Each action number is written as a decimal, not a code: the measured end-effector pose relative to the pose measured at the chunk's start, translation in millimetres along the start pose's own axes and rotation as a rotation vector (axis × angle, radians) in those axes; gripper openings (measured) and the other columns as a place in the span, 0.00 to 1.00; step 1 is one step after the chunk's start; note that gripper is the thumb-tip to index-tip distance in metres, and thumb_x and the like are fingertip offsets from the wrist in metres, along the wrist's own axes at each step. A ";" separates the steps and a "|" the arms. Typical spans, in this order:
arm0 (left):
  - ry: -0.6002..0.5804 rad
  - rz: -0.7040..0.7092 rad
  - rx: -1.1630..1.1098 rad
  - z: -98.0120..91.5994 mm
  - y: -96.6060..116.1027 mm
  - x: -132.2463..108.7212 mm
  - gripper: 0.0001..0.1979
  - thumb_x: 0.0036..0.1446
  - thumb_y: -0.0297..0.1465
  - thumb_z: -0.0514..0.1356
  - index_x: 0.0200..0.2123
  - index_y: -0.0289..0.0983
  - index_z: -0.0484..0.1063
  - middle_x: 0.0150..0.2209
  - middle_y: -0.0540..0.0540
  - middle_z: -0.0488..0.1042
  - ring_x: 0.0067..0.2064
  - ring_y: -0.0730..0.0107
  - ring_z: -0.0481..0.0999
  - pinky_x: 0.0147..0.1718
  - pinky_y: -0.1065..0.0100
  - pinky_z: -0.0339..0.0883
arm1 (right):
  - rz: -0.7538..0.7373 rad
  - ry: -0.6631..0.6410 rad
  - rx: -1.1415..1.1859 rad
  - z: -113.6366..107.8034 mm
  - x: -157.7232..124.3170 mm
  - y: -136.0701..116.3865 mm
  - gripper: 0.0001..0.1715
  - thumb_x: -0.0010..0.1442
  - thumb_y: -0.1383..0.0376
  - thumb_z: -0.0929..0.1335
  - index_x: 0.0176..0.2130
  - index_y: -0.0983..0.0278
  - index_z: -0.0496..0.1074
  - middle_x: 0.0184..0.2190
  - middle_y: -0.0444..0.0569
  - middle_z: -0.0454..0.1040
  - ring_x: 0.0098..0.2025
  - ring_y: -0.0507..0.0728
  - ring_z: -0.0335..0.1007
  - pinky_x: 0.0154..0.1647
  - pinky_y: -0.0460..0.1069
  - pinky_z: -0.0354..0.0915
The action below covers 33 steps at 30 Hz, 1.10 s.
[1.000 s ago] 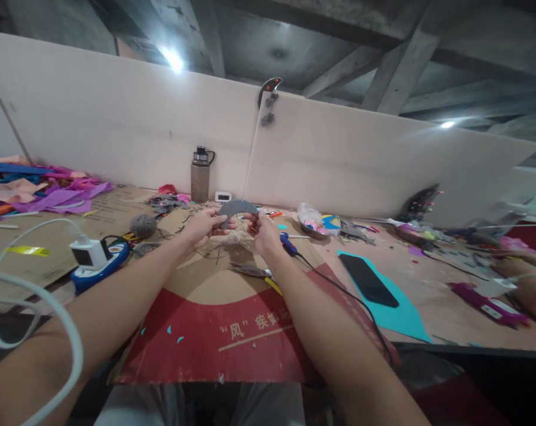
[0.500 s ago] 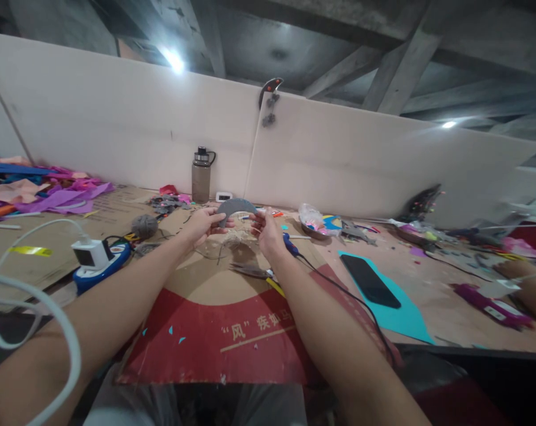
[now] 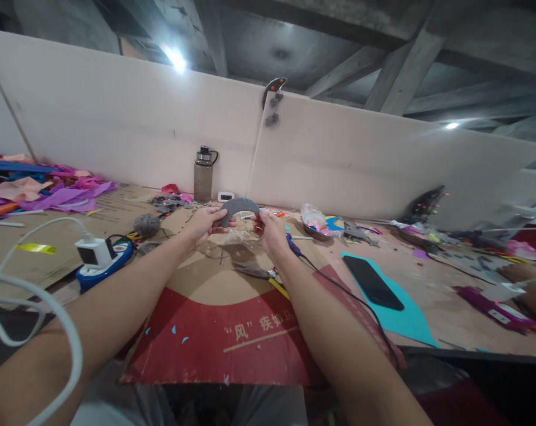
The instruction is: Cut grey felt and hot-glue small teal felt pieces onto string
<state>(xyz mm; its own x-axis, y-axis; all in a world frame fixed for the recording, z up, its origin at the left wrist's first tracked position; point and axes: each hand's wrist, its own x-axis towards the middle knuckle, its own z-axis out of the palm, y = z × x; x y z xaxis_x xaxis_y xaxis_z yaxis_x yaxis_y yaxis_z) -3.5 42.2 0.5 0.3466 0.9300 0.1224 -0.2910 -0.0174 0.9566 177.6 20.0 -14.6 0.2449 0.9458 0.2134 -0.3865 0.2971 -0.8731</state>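
A dark grey crescent-shaped piece [image 3: 240, 205] is held up between both hands, bowed upward in an arch. My left hand [image 3: 208, 226] pinches its left end between thumb and fingers. At the other end, my right hand [image 3: 270, 231] grips the tip, which its fingers partly hide. Below the hands lie scissors [image 3: 252, 270], their handles partly covered by my right forearm. A blue-handled glue gun or similar corded tool [image 3: 293, 244] rests just right of my right wrist. Under everything is a red and brown cardboard sheet [image 3: 197, 343] with small turquoise scraps.
A water bottle [image 3: 203, 176] stands against the white partition. Left are a blue power strip [image 3: 106, 269] with a white charger and a heap of coloured scraps [image 3: 64, 192]. A black phone [image 3: 373, 282] lies on turquoise sheet at right. Another person's hand [image 3: 528, 278] is at far right.
The view has shifted slightly, so everything sits a little further right. Both hands keep hold of the grey crescent-shaped piece in nearly the same pose.
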 end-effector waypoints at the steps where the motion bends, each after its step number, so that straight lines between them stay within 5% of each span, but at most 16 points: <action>1: 0.014 0.004 -0.003 0.2 0.7 -0.3 0.07 0.57 0.27 0.59 0.37 0.29 0.73 0.34 0.36 0.79 0.31 0.64 0.80 0.21 0.74 0.72 | 0.044 -0.002 0.030 0.2 -0.5 -1.2 0.13 0.58 0.57 0.66 0.28 0.64 0.69 0.23 0.41 0.73 0.21 0.47 0.62 0.23 0.43 0.60; 6: 0.045 0.014 0.000 2.6 4.2 -2.7 0.07 0.57 0.27 0.59 0.38 0.29 0.73 0.34 0.37 0.79 0.31 0.64 0.80 0.21 0.74 0.72 | 0.120 0.044 0.021 -0.4 -1.0 -2.0 0.23 0.61 0.49 0.61 0.30 0.64 0.71 0.25 0.45 0.74 0.22 0.48 0.64 0.23 0.44 0.63; 13: 0.020 0.030 0.015 2.7 2.0 -2.0 0.07 0.57 0.26 0.59 0.39 0.29 0.73 0.32 0.39 0.79 0.30 0.65 0.80 0.20 0.74 0.72 | -0.059 0.030 -0.076 -1.8 -0.3 3.4 0.17 0.54 0.53 0.68 0.27 0.63 0.67 0.20 0.39 0.66 0.20 0.46 0.58 0.20 0.42 0.57; 21: -0.011 -0.010 0.001 3.7 -1.1 -1.6 0.05 0.55 0.27 0.61 0.35 0.29 0.73 0.32 0.38 0.78 0.30 0.65 0.80 0.21 0.74 0.72 | -0.219 0.043 -0.237 -2.4 7.6 9.0 0.16 0.54 0.55 0.66 0.24 0.61 0.62 0.18 0.36 0.60 0.19 0.46 0.55 0.21 0.43 0.55; 25: -0.021 -0.043 0.008 6.0 -1.3 -2.4 0.05 0.58 0.25 0.57 0.34 0.29 0.72 0.31 0.38 0.78 0.30 0.65 0.80 0.20 0.75 0.72 | -0.198 0.026 -0.186 -0.3 7.7 7.8 0.17 0.55 0.54 0.67 0.23 0.61 0.61 0.17 0.35 0.59 0.19 0.47 0.54 0.22 0.43 0.57; 30: 0.049 -0.118 -0.113 5.5 2.0 -0.7 0.05 0.58 0.23 0.56 0.36 0.28 0.72 0.27 0.41 0.77 0.26 0.70 0.78 0.16 0.80 0.68 | -0.086 -0.010 -0.056 1.3 1.3 2.8 0.15 0.58 0.53 0.63 0.31 0.62 0.65 0.23 0.39 0.65 0.20 0.46 0.59 0.22 0.43 0.61; 33: 0.086 -0.189 -0.214 4.5 6.2 -0.7 0.05 0.59 0.21 0.55 0.36 0.29 0.71 0.25 0.43 0.76 0.22 0.76 0.76 0.15 0.83 0.65 | -0.174 0.005 -0.123 1.7 -1.4 1.3 0.10 0.54 0.59 0.67 0.37 0.61 0.66 0.27 0.39 0.67 0.23 0.46 0.61 0.23 0.43 0.62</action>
<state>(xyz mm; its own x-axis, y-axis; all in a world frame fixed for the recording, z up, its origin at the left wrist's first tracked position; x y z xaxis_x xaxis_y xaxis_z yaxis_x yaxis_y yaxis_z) -1.5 39.9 7.5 0.3378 0.9375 -0.0841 -0.4130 0.2279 0.8818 175.2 19.2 -15.3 0.3035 0.8806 0.3640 -0.2260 0.4377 -0.8703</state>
